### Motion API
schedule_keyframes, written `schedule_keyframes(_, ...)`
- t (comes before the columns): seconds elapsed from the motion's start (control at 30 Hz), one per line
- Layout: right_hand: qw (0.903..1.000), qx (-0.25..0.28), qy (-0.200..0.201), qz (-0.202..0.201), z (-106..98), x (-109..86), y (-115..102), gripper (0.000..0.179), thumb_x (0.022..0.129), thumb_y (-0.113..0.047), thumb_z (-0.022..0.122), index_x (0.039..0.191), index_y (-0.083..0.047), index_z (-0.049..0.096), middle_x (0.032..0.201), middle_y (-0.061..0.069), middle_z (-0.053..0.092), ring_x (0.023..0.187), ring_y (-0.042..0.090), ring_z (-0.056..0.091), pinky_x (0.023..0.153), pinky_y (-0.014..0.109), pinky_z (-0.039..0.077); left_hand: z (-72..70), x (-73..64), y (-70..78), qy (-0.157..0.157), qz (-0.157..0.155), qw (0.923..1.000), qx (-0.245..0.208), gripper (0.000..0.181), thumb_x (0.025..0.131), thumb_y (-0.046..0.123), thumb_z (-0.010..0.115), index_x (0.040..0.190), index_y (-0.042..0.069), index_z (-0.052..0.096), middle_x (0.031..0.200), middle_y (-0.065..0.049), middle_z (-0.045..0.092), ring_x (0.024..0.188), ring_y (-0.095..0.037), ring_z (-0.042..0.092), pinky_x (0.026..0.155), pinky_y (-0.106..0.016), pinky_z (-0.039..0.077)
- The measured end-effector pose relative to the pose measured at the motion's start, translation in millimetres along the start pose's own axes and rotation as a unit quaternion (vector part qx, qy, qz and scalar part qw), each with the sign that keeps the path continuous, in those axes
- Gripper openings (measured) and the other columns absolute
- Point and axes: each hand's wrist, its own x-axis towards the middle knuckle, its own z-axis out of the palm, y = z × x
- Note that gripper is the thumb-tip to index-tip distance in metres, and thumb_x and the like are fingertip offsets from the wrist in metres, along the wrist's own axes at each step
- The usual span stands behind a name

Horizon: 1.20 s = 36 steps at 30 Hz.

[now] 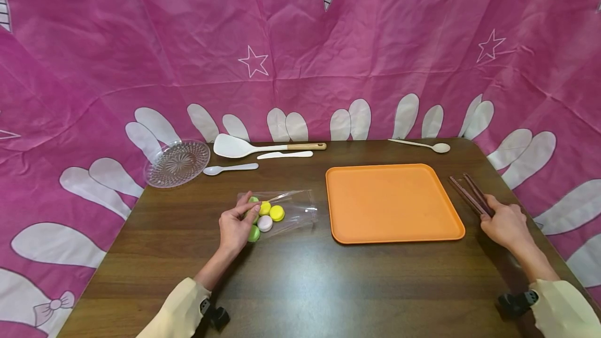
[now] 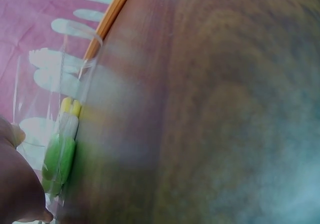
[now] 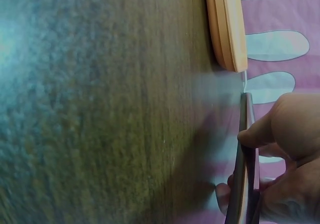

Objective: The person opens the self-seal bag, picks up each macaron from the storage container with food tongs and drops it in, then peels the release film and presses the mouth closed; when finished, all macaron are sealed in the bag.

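Note:
My left hand [image 1: 236, 229] pinches the near left end of a clear plastic bag [image 1: 299, 212] low over the table. Through the film show green macarons [image 1: 253, 233], yellow macarons [image 1: 277, 213] and a pale lilac macaron [image 1: 265, 223]. Part of the green ones is hidden behind my fingers. In the left wrist view, the green macarons [image 2: 59, 164] appear edge-on inside the film. At the right side of the table, my right hand [image 1: 508, 226] grips brownish metal tongs [image 1: 469, 197], their arms apart and pointing away from me. The right wrist view shows fingers and thumb round the tongs [image 3: 243, 169].
An orange tray [image 1: 394, 205] lies between my hands. Along the back are a clear patterned plate [image 1: 178, 163], a white spatula [image 1: 235, 146], a white knife [image 1: 285, 155], a white spoon [image 1: 231, 168] and a pale long-handled spoon [image 1: 440, 147]. A pink curtain [image 1: 300, 40] hangs behind the table.

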Motion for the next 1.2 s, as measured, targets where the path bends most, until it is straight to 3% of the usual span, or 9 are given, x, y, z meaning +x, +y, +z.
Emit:
schedule_keyframes(0.3, 1.0, 0.0, -0.005, 0.008, 2.2, 0.5, 0.8, 0.046, 0.089, -0.005, 0.055, 0.128, 0.017, 0.041, 0.106, 0.053, 0.048, 0.092, 0.067, 0.041, 0.076, 0.074, 0.034, 0.7, -0.5, -1.4, 0.005, 0.005, 1.0, -0.004, 0.008, 0.089, -0.002, 0.074, 0.095, -0.004, 0.078, 0.127, -0.019, 0.064, 0.126, -0.03, 0.056, 0.105, -0.026, 0.041)
schedule_keyframes(0.53, 1.0, -0.003, -0.001, -0.002, 4.5, 0.8, -0.2, 0.045, 0.088, -0.005, 0.057, 0.124, 0.017, 0.044, 0.098, 0.051, 0.052, 0.089, 0.065, 0.043, 0.074, 0.072, 0.036, 0.2, -0.8, -1.7, 0.0, 0.006, 1.0, -0.004, 0.009, 0.09, 0.0, 0.074, 0.097, -0.003, 0.078, 0.128, -0.018, 0.064, 0.127, -0.028, 0.055, 0.103, -0.023, 0.041)
schedule_keyframes(0.67, 0.9999, -0.009, -0.011, 0.001, 4.8, 1.0, 0.3, 0.048, 0.087, -0.007, 0.057, 0.125, 0.019, 0.042, 0.1, 0.052, 0.051, 0.091, 0.065, 0.044, 0.076, 0.072, 0.037, 0.4, -1.3, -1.4, 0.003, 0.006, 0.9999, -0.009, 0.008, 0.089, -0.001, 0.074, 0.096, -0.003, 0.078, 0.127, -0.019, 0.064, 0.127, -0.029, 0.055, 0.105, -0.028, 0.041)
schedule_keyframes(0.77, 0.9999, -0.01, -0.012, -0.001, 5.5, 0.4, 0.7, 0.048, 0.087, -0.007, 0.057, 0.125, 0.019, 0.042, 0.099, 0.051, 0.051, 0.09, 0.065, 0.044, 0.075, 0.072, 0.037, 0.2, -1.6, -1.5, 0.004, 0.008, 0.9998, -0.016, 0.008, 0.089, -0.002, 0.074, 0.096, -0.004, 0.078, 0.127, -0.02, 0.064, 0.127, -0.03, 0.055, 0.107, -0.04, 0.039)
schedule_keyframes(1.0, 0.9996, -0.019, 0.01, -0.017, 9.4, -0.9, 0.4, 0.047, 0.084, -0.008, 0.062, 0.119, 0.019, 0.046, 0.091, 0.048, 0.053, 0.087, 0.065, 0.046, 0.073, 0.071, 0.036, 0.3, -1.3, -2.4, 0.0, 0.006, 0.9998, -0.018, 0.009, 0.089, -0.002, 0.074, 0.096, -0.004, 0.078, 0.127, -0.02, 0.064, 0.128, -0.03, 0.054, 0.107, -0.041, 0.039)
schedule_keyframes(1.13, 0.9997, -0.007, -0.006, 0.024, 7.7, -2.5, -5.8, 0.053, 0.087, -0.012, 0.063, 0.124, 0.019, 0.041, 0.099, 0.053, 0.042, 0.091, 0.069, 0.038, 0.073, 0.073, 0.034, 1.1, -0.4, -1.4, 0.004, 0.006, 0.9999, -0.01, 0.008, 0.088, -0.002, 0.075, 0.095, -0.003, 0.078, 0.127, -0.019, 0.064, 0.127, -0.028, 0.055, 0.106, -0.035, 0.041)
schedule_keyframes(1.2, 0.999, 0.001, 0.014, 0.042, 7.7, -5.2, -14.4, 0.053, 0.089, -0.014, 0.064, 0.125, 0.018, 0.04, 0.104, 0.054, 0.035, 0.094, 0.071, 0.034, 0.072, 0.076, 0.033, 1.7, 0.1, -1.1, 0.004, 0.009, 0.9999, -0.006, 0.008, 0.088, -0.002, 0.075, 0.095, -0.003, 0.078, 0.127, -0.019, 0.064, 0.126, -0.029, 0.056, 0.105, -0.033, 0.041)
